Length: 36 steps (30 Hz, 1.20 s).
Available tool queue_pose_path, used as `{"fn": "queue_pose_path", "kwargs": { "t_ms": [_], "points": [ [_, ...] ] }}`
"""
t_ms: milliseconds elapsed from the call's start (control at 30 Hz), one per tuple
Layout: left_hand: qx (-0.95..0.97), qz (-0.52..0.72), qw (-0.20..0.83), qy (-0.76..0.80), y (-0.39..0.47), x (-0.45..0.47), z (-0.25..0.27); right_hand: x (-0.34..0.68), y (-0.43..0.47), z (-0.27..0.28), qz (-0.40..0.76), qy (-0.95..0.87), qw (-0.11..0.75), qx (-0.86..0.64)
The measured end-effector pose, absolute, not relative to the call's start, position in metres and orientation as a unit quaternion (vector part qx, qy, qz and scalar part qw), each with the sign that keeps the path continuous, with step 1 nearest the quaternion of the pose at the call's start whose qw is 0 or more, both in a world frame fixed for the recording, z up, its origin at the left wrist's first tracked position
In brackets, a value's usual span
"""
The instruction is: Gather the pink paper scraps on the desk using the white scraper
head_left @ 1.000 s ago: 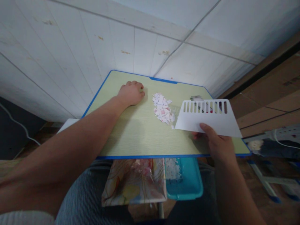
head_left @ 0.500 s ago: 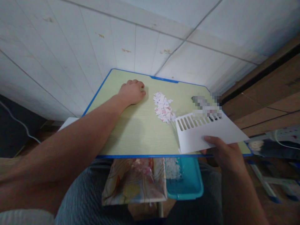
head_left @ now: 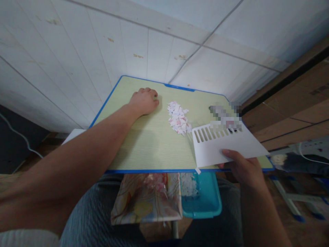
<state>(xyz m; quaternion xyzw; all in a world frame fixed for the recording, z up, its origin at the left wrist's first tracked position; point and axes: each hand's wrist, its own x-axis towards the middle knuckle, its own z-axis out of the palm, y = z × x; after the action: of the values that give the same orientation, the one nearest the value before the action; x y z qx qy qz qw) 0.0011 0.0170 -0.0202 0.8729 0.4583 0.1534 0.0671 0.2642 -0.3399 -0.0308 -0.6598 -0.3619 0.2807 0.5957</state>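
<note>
My right hand (head_left: 243,168) grips a white slotted card (head_left: 218,147) over the table's front right, thumb on top. A row of long slots runs along the card's far side. At its lower left corner, over the table's front edge, is a small white paper scrap (head_left: 197,170). My left hand (head_left: 145,101) rests on the table at the far left with its fingers curled in; nothing shows between thumb and forefinger, and the palm is hidden. Between the hands lies a pile of torn paper pieces (head_left: 178,118), white with some pink.
The pale table (head_left: 154,151) has a blue rim. Below its front edge are a turquoise bin (head_left: 209,202) with white scraps and a patterned fabric-covered container (head_left: 144,209) holding pinkish plastic. Blurred-out items (head_left: 221,113) lie behind the card. Cardboard boxes (head_left: 290,109) stand right.
The paper scrap at the card's lower left corner has slipped lower, past the table's front edge. The card is slightly shifted in my right hand's hold. My left hand stays put.
</note>
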Motion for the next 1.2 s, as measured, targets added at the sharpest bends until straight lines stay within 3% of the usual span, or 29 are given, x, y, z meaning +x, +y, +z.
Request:
{"fn": "queue_pose_path", "kwargs": {
  "t_ms": [300, 633, 1200],
  "points": [
    [0.870, 0.143, 0.063, 0.468, 0.014, 0.003, -0.017, 0.259, -0.333, -0.022, 0.287, -0.341, 0.626, -0.640],
    [0.870, 0.122, 0.053, 0.474, 0.003, 0.004, -0.009, 0.265, -0.274, -0.019, 0.151, -0.340, 0.674, -0.638],
    [0.867, 0.138, 0.063, 0.475, 0.007, 0.004, -0.014, 0.262, -0.296, -0.023, 0.144, -0.388, 0.604, -0.682]
  ]
}}
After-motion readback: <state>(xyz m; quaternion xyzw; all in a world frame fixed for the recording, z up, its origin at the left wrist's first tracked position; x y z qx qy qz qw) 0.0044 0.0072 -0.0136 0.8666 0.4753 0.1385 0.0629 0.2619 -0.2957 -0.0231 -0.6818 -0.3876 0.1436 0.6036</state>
